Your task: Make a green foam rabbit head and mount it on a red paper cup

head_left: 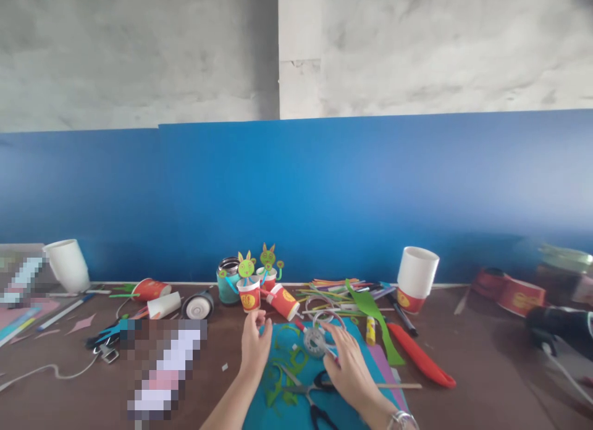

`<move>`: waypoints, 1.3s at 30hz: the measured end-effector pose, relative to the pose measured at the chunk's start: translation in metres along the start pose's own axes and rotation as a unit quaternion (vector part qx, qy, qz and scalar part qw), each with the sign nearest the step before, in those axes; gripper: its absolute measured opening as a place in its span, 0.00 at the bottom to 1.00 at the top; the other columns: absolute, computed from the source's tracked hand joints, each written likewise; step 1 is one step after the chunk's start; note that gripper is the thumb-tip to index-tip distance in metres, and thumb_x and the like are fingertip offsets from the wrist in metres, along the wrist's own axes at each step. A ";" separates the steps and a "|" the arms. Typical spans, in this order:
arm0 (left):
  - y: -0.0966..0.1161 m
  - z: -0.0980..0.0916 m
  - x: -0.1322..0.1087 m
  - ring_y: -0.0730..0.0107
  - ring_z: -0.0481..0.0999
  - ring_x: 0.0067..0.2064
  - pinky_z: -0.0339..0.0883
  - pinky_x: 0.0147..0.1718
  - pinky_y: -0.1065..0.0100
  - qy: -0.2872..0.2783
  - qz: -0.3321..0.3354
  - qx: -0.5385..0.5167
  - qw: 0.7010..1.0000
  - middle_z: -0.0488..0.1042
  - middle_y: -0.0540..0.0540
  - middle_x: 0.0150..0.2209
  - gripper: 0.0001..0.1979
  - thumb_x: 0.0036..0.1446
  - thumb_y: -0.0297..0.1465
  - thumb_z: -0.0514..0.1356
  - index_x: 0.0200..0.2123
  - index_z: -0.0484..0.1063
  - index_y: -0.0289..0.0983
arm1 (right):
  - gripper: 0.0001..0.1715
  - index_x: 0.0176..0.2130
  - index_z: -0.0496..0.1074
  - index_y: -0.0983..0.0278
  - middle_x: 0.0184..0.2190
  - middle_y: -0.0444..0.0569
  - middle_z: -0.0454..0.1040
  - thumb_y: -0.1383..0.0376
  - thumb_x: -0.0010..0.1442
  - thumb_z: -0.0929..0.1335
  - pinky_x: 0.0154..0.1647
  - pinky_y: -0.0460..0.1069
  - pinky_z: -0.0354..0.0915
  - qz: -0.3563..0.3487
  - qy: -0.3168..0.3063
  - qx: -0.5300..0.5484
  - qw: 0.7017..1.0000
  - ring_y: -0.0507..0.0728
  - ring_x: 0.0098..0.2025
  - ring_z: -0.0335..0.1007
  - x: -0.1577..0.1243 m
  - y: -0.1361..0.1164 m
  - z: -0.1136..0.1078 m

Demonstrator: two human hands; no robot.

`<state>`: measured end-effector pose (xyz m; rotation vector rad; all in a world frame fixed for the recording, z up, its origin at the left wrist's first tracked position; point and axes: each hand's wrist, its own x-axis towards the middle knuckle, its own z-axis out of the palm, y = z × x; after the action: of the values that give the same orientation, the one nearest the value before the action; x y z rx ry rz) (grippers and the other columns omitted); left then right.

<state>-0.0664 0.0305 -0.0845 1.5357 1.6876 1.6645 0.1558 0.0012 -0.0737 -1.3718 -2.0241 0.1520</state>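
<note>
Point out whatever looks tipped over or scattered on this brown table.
A red-and-white paper cup with a yellow emblem lies tipped over, though two similar cups with green paper faces stand upright; further left, a white paper cup is on its side. Curly green paper scraps litter the blue sheet.

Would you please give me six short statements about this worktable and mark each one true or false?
1. The scissors lie with their blades apart. True.
2. The sheet beneath the scissors is red. False: it is blue.
3. The right hand is nearer the scissors than the left hand is. True.
4. A silvery band circles the left wrist. False: it is on the right wrist.
5. A green face with pointed ears rises above an upright paper cup. True.
6. The long red object lies left of the left hand. False: it lies to the right of the right hand.
</note>
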 end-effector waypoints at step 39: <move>0.035 -0.001 -0.026 0.52 0.59 0.56 0.54 0.54 0.51 -0.328 0.271 0.128 0.896 0.61 0.39 0.56 0.33 0.53 0.35 0.57 0.61 0.48 0.41 | 0.13 0.32 0.72 0.61 0.30 0.46 0.76 0.71 0.59 0.61 0.49 0.55 0.53 -0.060 -0.003 0.004 0.998 0.56 0.37 0.70 0.004 -0.019 -0.022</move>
<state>-0.0414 -0.0003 -0.0656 2.5047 1.1943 0.9199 0.1530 -0.0098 -0.0467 -1.2414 -2.1018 0.1113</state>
